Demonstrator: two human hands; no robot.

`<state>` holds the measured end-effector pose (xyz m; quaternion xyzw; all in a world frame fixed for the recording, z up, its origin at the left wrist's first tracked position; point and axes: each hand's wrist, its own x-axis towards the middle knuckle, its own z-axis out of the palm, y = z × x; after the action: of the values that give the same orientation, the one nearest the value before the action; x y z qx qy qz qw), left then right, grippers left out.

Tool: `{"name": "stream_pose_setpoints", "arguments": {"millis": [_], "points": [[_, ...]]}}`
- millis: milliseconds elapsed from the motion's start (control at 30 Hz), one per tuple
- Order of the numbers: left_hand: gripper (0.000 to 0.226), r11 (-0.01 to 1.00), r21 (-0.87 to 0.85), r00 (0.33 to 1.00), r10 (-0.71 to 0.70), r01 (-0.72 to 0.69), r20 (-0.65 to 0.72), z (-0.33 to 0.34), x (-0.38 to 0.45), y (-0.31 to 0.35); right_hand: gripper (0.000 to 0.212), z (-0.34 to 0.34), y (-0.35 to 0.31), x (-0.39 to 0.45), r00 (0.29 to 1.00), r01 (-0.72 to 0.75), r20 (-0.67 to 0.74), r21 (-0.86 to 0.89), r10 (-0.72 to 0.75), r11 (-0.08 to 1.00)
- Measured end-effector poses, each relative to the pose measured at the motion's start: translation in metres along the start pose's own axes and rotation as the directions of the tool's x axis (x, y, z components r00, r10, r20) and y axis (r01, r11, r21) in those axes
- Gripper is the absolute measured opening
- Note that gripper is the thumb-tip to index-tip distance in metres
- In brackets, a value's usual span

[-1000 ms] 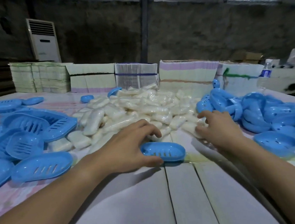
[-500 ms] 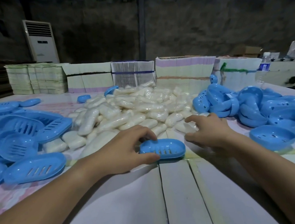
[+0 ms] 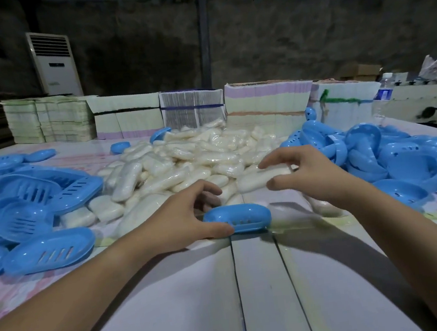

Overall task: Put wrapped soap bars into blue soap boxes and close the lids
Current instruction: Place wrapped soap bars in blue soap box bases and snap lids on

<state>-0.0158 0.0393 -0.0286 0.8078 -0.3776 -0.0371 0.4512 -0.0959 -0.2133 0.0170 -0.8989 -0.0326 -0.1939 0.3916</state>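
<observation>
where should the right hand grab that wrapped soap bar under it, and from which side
Pinch the wrapped soap bar across its narrow width near the middle, coming from above. It lies flat, long axis left to right, and the right hand hovers over its right end.

Two bare forearms, no sleeves; hands [image 3: 182, 219] ungloved, ringless.
</observation>
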Motion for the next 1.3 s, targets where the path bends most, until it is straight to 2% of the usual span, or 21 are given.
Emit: {"name": "stream_pose_setpoints", "arguments": {"millis": [133, 233, 467, 733, 900, 1167, 1300], "points": [[0.057, 0.999, -0.04, 0.999, -0.024, 0.025, 0.026, -0.002, 0.002, -0.001, 0.027, 0.025, -0.01, -0.004, 0.973, 0.085, 0.218, -0.046, -0.073, 0.995], [0.059, 1.0, 0.0, 0.999, -0.005, 0.005, 0.038, -0.002, 0.001, 0.0, 0.025, 0.039, -0.008, -0.006, 0.95, 0.135, 0.297, -0.103, -0.099, 0.985], [0.053, 0.997, 0.081, 0.999, -0.013, 0.009, 0.052, -0.004, 0.002, 0.001, 0.032, 0.025, -0.002, -0.003, 0.952, 0.112, 0.295, -0.077, -0.085, 0.991], [0.051, 0.996, 0.086, 0.999, -0.009, 0.005, 0.038, -0.004, 0.0, 0.002, 0.027, 0.002, 0.003, -0.004, 0.951, 0.027, 0.31, -0.049, -0.01, 0.998], [0.049, 0.998, 0.066, 0.999, 0.0, -0.002, 0.035, -0.002, 0.001, 0.002, 0.018, 0.019, 0.006, -0.002, 0.96, 0.06, 0.277, -0.079, -0.036, 0.995], [0.048, 0.997, 0.071, 0.999, -0.004, 0.001, 0.04, -0.002, 0.002, 0.001, 0.019, 0.019, 0.003, 0.0, 0.953, 0.081, 0.301, -0.143, -0.035, 0.986], [0.046, 0.996, 0.083, 0.999, 0.016, -0.019, 0.039, -0.001, 0.003, -0.001, 0.015, 0.01, 0.002, -0.003, 0.987, -0.008, 0.152, -0.252, 0.048, 0.968]]}}
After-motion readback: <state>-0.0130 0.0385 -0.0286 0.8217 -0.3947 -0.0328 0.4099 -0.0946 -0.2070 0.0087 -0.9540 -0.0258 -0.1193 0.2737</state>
